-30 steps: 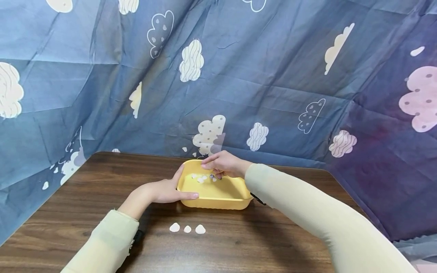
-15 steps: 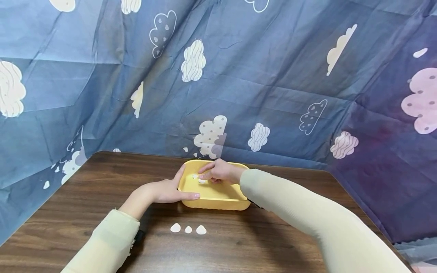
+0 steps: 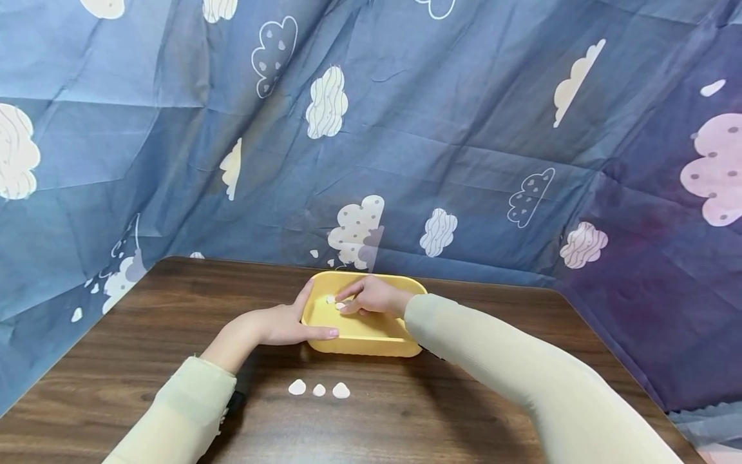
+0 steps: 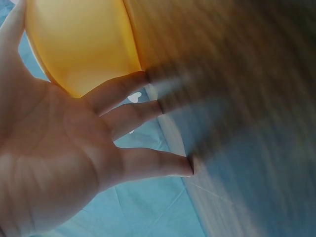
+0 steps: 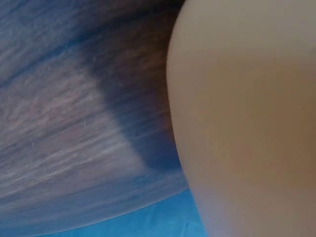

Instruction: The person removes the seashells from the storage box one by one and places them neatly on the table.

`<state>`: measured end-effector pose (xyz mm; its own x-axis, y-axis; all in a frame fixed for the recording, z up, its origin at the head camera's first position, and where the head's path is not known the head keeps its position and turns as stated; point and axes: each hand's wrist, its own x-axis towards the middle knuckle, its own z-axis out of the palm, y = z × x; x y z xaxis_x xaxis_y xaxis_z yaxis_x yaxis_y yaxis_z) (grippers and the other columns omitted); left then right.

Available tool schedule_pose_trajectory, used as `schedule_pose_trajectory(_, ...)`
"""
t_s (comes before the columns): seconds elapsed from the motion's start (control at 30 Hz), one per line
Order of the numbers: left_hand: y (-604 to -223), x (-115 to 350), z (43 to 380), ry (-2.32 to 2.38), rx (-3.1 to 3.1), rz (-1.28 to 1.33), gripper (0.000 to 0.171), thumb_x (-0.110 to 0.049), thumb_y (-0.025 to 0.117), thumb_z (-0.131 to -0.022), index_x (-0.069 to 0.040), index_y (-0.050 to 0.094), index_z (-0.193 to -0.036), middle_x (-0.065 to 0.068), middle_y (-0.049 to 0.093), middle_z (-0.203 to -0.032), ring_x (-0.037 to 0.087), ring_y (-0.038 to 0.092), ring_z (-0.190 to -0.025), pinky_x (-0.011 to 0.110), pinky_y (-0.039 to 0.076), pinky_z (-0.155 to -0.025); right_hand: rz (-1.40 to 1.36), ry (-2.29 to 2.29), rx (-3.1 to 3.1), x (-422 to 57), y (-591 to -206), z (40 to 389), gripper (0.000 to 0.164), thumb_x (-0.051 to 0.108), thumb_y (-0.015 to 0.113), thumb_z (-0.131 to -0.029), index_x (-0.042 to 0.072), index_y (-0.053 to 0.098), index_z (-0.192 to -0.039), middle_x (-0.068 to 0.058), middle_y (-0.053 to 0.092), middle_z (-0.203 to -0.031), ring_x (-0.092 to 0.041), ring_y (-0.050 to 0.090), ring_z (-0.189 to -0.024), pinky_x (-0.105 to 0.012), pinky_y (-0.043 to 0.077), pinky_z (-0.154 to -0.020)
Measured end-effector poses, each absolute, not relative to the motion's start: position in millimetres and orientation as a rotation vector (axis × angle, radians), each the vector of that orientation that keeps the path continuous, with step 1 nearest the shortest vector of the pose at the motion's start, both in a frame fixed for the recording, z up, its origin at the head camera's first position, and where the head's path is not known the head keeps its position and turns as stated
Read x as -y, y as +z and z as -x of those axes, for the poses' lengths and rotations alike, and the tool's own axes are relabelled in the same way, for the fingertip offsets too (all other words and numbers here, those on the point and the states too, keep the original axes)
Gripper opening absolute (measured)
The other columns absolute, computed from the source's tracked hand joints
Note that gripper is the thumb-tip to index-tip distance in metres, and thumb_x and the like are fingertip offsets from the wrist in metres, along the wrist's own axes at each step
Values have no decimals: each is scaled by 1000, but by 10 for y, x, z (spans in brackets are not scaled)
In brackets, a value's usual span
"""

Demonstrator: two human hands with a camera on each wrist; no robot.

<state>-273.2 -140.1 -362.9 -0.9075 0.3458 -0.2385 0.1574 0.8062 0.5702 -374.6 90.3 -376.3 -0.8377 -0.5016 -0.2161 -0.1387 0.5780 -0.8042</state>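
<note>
A yellow plastic basin (image 3: pixel 365 347) stands near the back of the table. My left hand (image 3: pixel 284 324) rests against its left end, thumb along the front rim; in the left wrist view its fingers (image 4: pixel 133 116) stretch straight down to the tabletop. Inside the basin my right hand (image 3: pixel 373 296) has thumb and index finger on either side of a small white seashell (image 3: pixel 340 306). Another white shell (image 3: pixel 330 299) lies just left of it. The right hand hides part of the basin floor. A blurred pale surface fills much of the right wrist view.
In front of the basin, three white shells (image 3: pixel 319 390) lie in a row on the dark wooden table (image 3: pixel 417 412). A blue cloth (image 3: pixel 406 161) with cloud prints hangs behind and beside the table.
My right hand has moved left and down inside the basin, from the darker pieces to the white shells. The left hand has kept its place at the basin's end.
</note>
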Motion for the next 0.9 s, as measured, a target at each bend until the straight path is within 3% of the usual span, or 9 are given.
schedule_pose_trajectory(0.1, -3623, 1409, 2720, 798, -2665, -382, 135, -83, 64, -86, -14, -16, -170, 30, 54, -155, 41, 58, -141, 56, 46, -117, 498, -1174, -2388, -893, -3785, 3747, 32, 8, 85, -88, 6, 82, -120, -4, 76, -123, -8, 46, -55, -20, 38, -56)
schedule_pose_trajectory(0.23, -3629, 1414, 2719, 805, -2666, -386, 135, -83, 64, -86, -14, -16, -170, 31, 53, -156, 42, 58, -142, 57, 46, -117, 486, -1168, -2413, -884, -3798, 3738, 33, 3, 84, -87, 6, 82, -120, -2, 76, -116, -8, 45, -54, -20, 37, -54)
schedule_pose_trajectory(0.33, -3643, 1416, 2725, 811, -2666, -385, 135, -83, 64, -86, -14, -15, -171, 32, 52, -157, 42, 56, -144, 57, 45, -118, 488, -1157, -2425, -881, -3794, 3727, 33, -1, 82, -86, 6, 82, -118, 3, 72, -93, -8, 44, -53, -20, 37, -53)
schedule_pose_trajectory(0.43, -3647, 1413, 2725, 815, -2664, -388, 135, -83, 64, -86, -14, -15, -171, 32, 50, -158, 43, 54, -145, 57, 44, -119, 491, -1148, -2434, -890, -3804, 3719, 30, -2, 81, -86, 6, 83, -116, 7, 57, -70, -9, 42, -52, -21, 36, -52)
schedule_pose_trajectory(0.5, -3648, 1408, 2728, 816, -2666, -392, 135, -83, 64, -86, -14, -16, -170, 33, 50, -158, 43, 54, -146, 57, 44, -119, 502, -1142, -2456, -897, -3814, 3710, 26, 0, 82, -87, 6, 83, -112, 7, 49, -63, -10, 42, -52, -21, 36, -51)
schedule_pose_trajectory(0.6, -3645, 1403, 2728, 821, -2668, -397, 136, -83, 65, -86, -14, -16, -170, 33, 49, -158, 43, 54, -146, 56, 44, -119, 529, -1126, -2515, -896, -3840, 3706, 17, 5, 86, -86, 6, 81, -102, 7, 49, -62, -10, 43, -53, -21, 37, -50)
schedule_pose_trajectory(0.7, -3642, 1401, 2725, 821, -2672, -397, 135, -83, 64, -86, -15, -17, -170, 33, 48, -159, 43, 54, -146, 56, 44, -120, 557, -1099, -2572, -890, -3864, 3709, 19, 13, 91, -84, 8, 75, -93, 6, 49, -64, -9, 45, -53, -21, 38, -50)
schedule_pose_trajectory(0.9, -3640, 1392, 2703, 812, -2676, -387, 135, -82, 65, -86, -15, -17, -170, 33, 48, -159, 43, 54, -146, 57, 44, -119, 651, -1095, -2502, -937, -3873, 3717, 21, 12, 90, -85, 9, 80, -104, 5, 53, -70, -10, 45, -54, -22, 38, -50)
